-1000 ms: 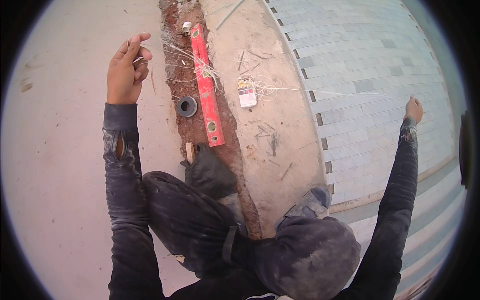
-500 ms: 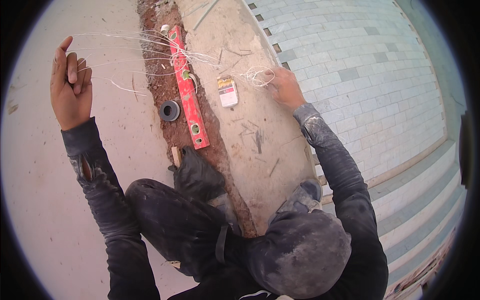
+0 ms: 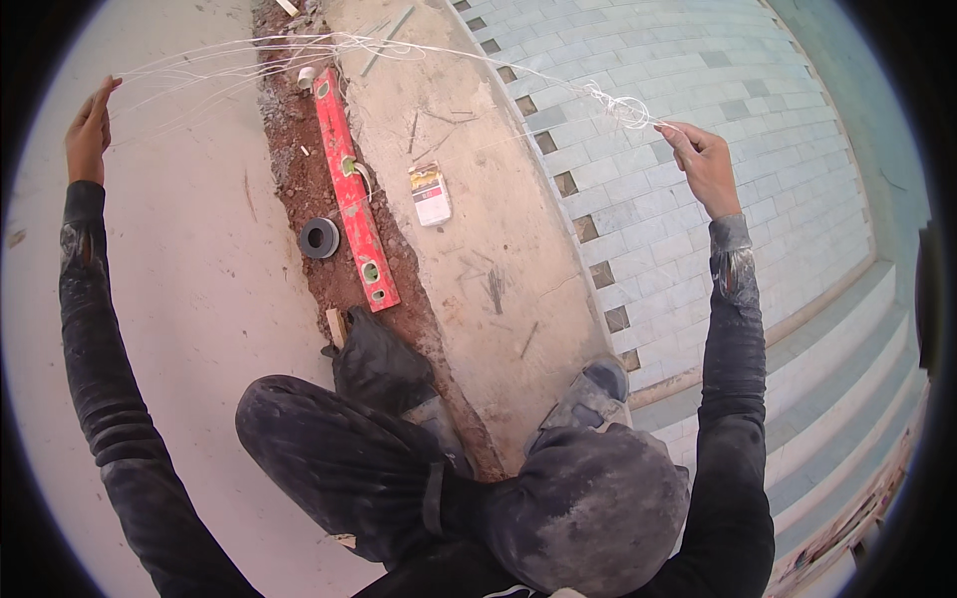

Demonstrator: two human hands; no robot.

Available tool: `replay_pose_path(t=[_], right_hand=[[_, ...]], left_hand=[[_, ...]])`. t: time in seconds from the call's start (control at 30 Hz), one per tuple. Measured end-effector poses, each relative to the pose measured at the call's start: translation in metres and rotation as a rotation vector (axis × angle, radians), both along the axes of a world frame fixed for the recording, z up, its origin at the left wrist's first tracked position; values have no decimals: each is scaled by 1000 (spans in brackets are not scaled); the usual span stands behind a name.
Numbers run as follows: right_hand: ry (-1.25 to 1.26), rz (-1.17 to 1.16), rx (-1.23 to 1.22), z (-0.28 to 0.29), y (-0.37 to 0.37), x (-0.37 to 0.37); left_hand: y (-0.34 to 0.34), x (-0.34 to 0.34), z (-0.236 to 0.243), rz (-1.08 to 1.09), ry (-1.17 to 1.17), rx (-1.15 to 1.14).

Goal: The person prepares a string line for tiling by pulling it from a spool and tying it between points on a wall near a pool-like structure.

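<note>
White string (image 3: 469,55) is stretched wide between my two raised hands, fanning into several strands on the left and bunching into a tangled coil at the right. My left hand (image 3: 92,135), far out to the left, has its fingers closed on the ends of the strands. With thumb and forefinger, my right hand (image 3: 706,169) pinches the string just beyond the tangle, above the pale paving. Beneath the string, a red spirit level (image 3: 357,204) lies along the strip of reddish soil.
Beside the level lies a roll of black tape (image 3: 319,238). A small white and yellow pack (image 3: 430,195) and several loose nails (image 3: 494,287) rest on the concrete ledge (image 3: 469,229). A black bag (image 3: 377,364) sits by my knee. Steps (image 3: 807,384) are at the right.
Both hands have moved apart, the left outward and the right up and outward, drawing the string across. The tangle has lifted off the ledge area and hangs over the paving.
</note>
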State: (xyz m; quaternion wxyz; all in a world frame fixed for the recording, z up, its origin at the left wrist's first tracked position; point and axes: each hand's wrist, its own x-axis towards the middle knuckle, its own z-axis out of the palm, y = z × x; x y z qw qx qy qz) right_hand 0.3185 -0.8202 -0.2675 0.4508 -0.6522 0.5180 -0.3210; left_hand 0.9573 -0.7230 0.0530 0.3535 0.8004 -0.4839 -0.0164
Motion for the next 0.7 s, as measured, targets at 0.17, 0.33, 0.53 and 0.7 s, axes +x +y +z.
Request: replay_pose_path(t=[0.17, 0.33, 0.53, 0.7], right_hand=[[-3, 21, 11, 0, 14, -6], [-19, 70, 92, 7, 45, 4], [-60, 637, 233, -5, 171, 83], [104, 954, 13, -41, 253, 118]], left_hand=[[-25, 17, 12, -49, 100, -67], [-40, 46, 44, -7, 277, -228], [-63, 61, 80, -25, 366, -364], [-73, -19, 82, -79, 450, -442]])
